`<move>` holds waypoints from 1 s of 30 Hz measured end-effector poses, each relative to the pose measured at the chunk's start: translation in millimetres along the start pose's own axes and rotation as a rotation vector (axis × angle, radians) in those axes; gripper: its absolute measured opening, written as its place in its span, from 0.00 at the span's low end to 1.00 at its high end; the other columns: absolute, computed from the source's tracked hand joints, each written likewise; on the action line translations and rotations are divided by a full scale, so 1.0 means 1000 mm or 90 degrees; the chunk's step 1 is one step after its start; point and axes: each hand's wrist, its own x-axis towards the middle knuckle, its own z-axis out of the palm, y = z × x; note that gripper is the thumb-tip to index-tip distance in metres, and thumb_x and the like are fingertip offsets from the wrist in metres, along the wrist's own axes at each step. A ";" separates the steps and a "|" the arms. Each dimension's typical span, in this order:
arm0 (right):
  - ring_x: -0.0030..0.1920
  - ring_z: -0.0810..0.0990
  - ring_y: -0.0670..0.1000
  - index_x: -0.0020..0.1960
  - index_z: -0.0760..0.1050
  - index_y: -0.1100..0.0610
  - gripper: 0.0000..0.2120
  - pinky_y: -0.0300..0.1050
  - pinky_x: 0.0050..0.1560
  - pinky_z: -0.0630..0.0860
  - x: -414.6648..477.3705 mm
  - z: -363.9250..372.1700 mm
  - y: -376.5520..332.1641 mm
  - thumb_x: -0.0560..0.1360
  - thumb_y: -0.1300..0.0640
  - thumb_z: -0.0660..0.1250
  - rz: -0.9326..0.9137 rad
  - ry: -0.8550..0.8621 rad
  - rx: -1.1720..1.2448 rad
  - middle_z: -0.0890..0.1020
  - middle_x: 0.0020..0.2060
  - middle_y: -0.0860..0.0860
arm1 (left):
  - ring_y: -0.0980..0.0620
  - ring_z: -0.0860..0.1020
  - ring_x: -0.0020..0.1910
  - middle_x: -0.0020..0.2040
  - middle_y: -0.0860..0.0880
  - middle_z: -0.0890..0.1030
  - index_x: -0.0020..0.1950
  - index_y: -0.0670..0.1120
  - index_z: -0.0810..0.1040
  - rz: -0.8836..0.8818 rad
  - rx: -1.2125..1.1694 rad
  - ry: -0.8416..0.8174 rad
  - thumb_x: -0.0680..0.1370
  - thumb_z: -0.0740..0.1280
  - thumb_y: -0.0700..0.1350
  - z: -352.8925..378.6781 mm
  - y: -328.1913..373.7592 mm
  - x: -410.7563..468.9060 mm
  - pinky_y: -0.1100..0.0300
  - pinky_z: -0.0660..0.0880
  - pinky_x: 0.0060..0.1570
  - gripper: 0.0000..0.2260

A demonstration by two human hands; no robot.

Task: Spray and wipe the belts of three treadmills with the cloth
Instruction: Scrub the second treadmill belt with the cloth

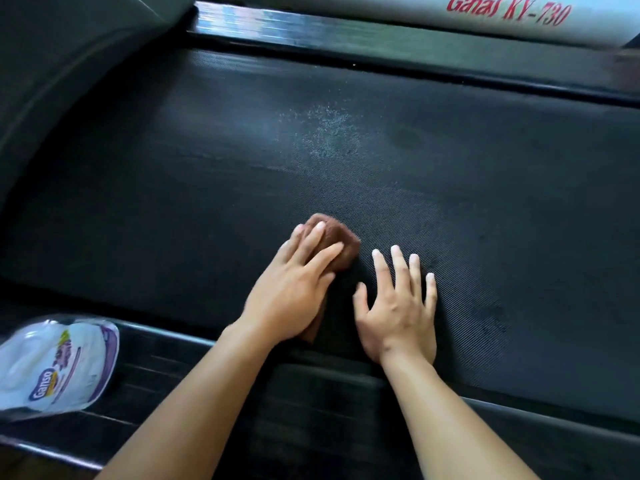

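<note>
**Belt wipe: one cloth, two hands, one belt**

**1. Belt.** One treadmill belt (450, 202) is in view. It is black with a fine ribbed texture and fills most of the frame. One pale patch of spray (322, 133) lies on it, farther from the person than both hands and well apart from the cloth.

**2. Cloth.** One brown cloth (341, 239) lies on the belt, close to the belt's near edge. It is bunched under the left hand. One part shows beyond the fingertips. A second part shows below the palm, by the wrist.

**3. Left hand.** The left hand (294, 292) presses flat on the cloth. Its fingers are straight and held close together. They do not curl round the cloth.

**4. Right hand.** The right hand (398, 310) rests palm down on bare belt, just beside the cloth, to the cloth's right. All five digits are spread. It holds nothing.

**5. Bottle.** One white bottle (59, 362) with a purple label lies on its side on the near rail, left of the left forearm and well apart from both hands.

**6. Frame parts.** Two black rails flank the belt: the near rail (207, 393) and the far rail (346, 29). Beyond the far rail, one pale cover (415, 15) carries red lettering, "Ganas KY-730". One dark hood (69, 46) curves across the upper left.
</note>
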 end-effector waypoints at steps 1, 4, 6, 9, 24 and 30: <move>0.79 0.53 0.56 0.77 0.62 0.47 0.31 0.59 0.78 0.47 0.000 -0.001 0.000 0.76 0.40 0.49 -0.001 -0.002 -0.001 0.59 0.79 0.50 | 0.40 0.59 0.79 0.79 0.45 0.64 0.74 0.51 0.72 -0.027 0.009 0.015 0.81 0.54 0.54 -0.004 -0.006 -0.016 0.47 0.58 0.77 0.23; 0.79 0.52 0.56 0.78 0.61 0.48 0.31 0.59 0.78 0.47 -0.001 -0.003 0.000 0.77 0.40 0.48 -0.003 -0.003 0.001 0.58 0.79 0.50 | 0.38 0.61 0.77 0.78 0.44 0.65 0.74 0.51 0.72 -0.124 0.030 0.074 0.80 0.56 0.53 -0.015 -0.034 -0.038 0.49 0.57 0.76 0.23; 0.79 0.52 0.56 0.78 0.61 0.48 0.31 0.59 0.78 0.47 -0.001 -0.003 0.000 0.77 0.40 0.48 -0.004 -0.004 -0.002 0.58 0.79 0.51 | 0.40 0.54 0.80 0.81 0.47 0.58 0.77 0.53 0.67 -0.224 0.014 0.094 0.83 0.57 0.52 -0.025 -0.053 -0.029 0.52 0.52 0.78 0.22; 0.79 0.52 0.56 0.78 0.61 0.48 0.31 0.59 0.78 0.47 -0.001 -0.003 0.000 0.77 0.40 0.48 -0.003 -0.007 0.003 0.58 0.79 0.51 | 0.45 0.45 0.81 0.83 0.50 0.49 0.80 0.54 0.60 -0.352 -0.005 0.117 0.85 0.56 0.49 -0.038 -0.066 0.004 0.51 0.49 0.78 0.22; 0.79 0.53 0.56 0.78 0.61 0.48 0.31 0.59 0.78 0.47 -0.002 -0.001 0.000 0.77 0.40 0.49 -0.002 -0.005 -0.008 0.58 0.79 0.51 | 0.39 0.60 0.78 0.78 0.45 0.64 0.76 0.50 0.70 -0.105 0.042 0.020 0.79 0.57 0.54 -0.008 -0.016 -0.039 0.49 0.57 0.76 0.25; 0.79 0.51 0.55 0.78 0.59 0.47 0.31 0.59 0.78 0.45 -0.001 -0.003 -0.001 0.77 0.40 0.48 -0.002 -0.017 -0.008 0.57 0.79 0.50 | 0.42 0.45 0.81 0.83 0.48 0.49 0.81 0.51 0.59 -0.429 -0.027 0.147 0.84 0.60 0.48 -0.047 -0.082 -0.013 0.50 0.48 0.78 0.25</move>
